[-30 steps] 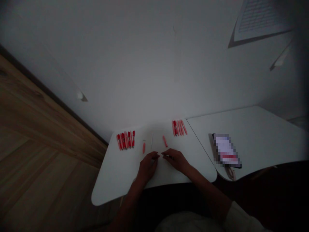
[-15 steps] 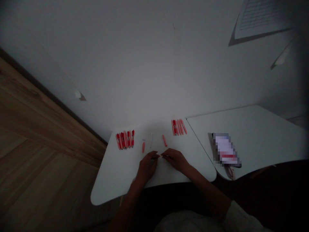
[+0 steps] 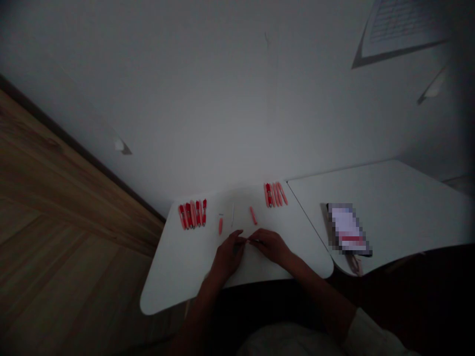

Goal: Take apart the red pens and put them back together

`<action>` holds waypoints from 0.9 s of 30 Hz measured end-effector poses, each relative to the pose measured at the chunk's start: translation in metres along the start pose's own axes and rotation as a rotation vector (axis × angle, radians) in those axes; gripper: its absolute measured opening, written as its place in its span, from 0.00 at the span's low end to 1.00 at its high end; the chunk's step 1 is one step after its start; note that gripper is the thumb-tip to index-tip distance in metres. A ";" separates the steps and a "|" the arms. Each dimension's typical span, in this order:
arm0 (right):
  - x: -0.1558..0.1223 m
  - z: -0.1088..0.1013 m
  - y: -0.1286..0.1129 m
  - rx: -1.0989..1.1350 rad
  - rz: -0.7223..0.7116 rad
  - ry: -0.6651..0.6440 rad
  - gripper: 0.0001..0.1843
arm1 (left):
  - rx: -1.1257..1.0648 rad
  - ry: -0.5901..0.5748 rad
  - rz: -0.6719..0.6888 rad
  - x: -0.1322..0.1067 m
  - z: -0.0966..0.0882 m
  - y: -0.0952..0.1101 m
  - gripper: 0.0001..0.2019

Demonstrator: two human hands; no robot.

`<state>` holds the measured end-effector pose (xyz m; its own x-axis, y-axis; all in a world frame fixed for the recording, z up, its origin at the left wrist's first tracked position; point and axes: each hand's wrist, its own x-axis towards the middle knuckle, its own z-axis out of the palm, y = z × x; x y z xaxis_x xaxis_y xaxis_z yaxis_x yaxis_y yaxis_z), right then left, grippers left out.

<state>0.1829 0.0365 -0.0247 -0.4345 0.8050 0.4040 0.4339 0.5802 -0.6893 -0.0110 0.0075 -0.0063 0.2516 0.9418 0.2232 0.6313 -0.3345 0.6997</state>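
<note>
My left hand point(image 3: 228, 253) and my right hand point(image 3: 272, 245) meet fingertip to fingertip, low over the white table. Both are closed in a pinch. A small thin piece lies between the fingertips, mostly hidden, and its kind is too dark to tell. Just beyond my left hand lies a pink pen barrel part point(image 3: 220, 226), with a tiny thin piece point(image 3: 220, 214) above it. Beside these is a slim white pen refill point(image 3: 232, 215). A second pink pen part point(image 3: 253, 215) rests beyond my right hand.
Several red and pink pens point(image 3: 192, 214) lie in a row at the table's point(image 3: 170, 277) back left. Another row of pens point(image 3: 275, 195) is at the back right. A phone point(image 3: 349, 228), its screen blurred, lies on the adjoining table point(image 3: 401, 207). A wall point(image 3: 230, 99) stands behind.
My fingertips have come slightly closer together, and my left hand has shifted a little to the right. The pens and loose parts on the table have stayed put.
</note>
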 end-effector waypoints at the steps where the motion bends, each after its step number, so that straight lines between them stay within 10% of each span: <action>1: 0.000 0.000 0.000 -0.005 0.004 -0.004 0.09 | -0.003 -0.002 -0.005 0.000 0.001 0.000 0.20; 27: 0.002 -0.012 -0.012 0.163 0.148 -0.009 0.08 | 0.098 -0.009 0.136 0.002 -0.003 0.000 0.10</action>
<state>0.1861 0.0322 -0.0083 -0.3831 0.8781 0.2865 0.3602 0.4277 -0.8291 -0.0125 0.0095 -0.0034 0.3462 0.8871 0.3052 0.6595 -0.4615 0.5933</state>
